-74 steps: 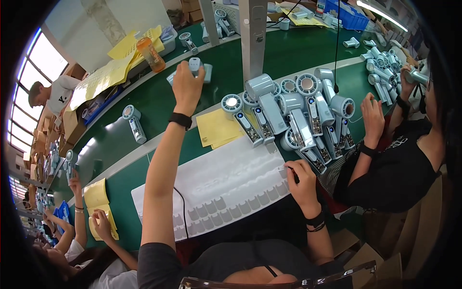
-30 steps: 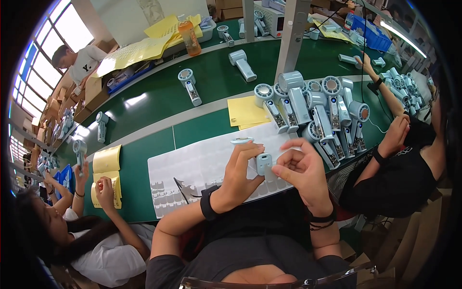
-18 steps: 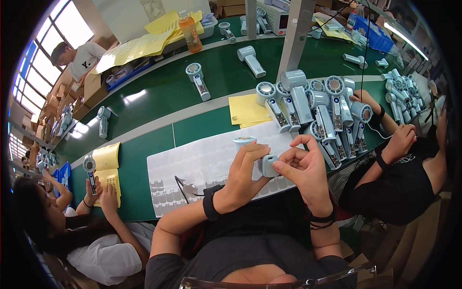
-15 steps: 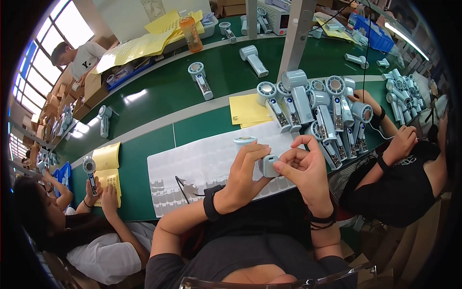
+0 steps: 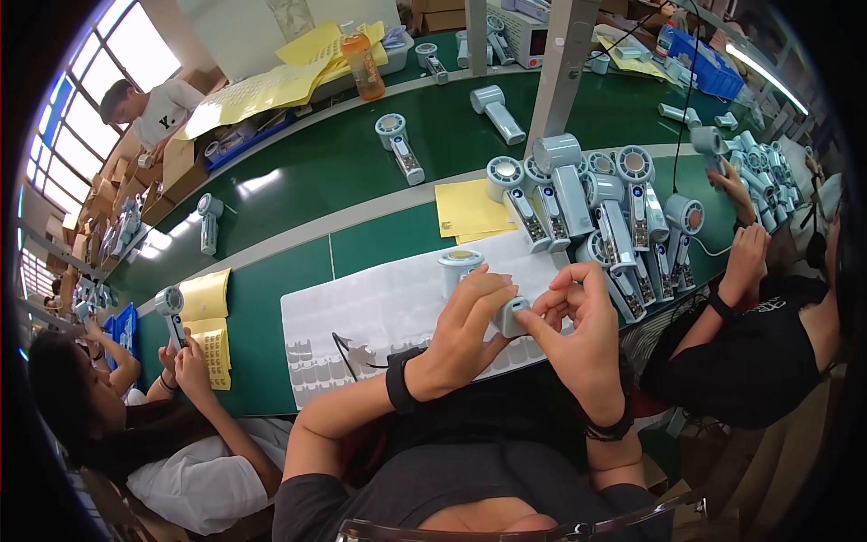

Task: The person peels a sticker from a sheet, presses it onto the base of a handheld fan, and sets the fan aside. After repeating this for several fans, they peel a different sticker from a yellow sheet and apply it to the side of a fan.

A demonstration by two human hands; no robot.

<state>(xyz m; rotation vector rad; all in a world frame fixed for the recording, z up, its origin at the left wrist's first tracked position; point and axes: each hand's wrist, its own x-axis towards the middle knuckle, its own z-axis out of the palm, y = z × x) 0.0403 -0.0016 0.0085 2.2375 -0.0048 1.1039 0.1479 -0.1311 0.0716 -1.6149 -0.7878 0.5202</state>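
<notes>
1. White tub (image 5: 398, 60), far back: crumpled pale plastic (image 5: 394, 38) in it
2. Left hand (image 5: 463, 339): fingers curled around a pale blue handheld fan (image 5: 461, 259), its head past the fingertips, above a white sheet (image 5: 330, 309)
3. Right hand (image 5: 578, 336): thumb and forefinger drawn together at the fan's base, other fingers loosely bent; cannot tell whether they grip anything
4. Blue crate (image 5: 713, 79), far right: contents unclear

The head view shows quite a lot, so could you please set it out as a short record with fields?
Left hand: holds a pale blue handheld fan
Right hand: at the fan's handle end; whether it grips is unclear
Beneath the hands: white sheet
Right of the sheet: heap of similar fans
Beyond the sheet: yellow paper
Farther back: orange bottle
</notes>
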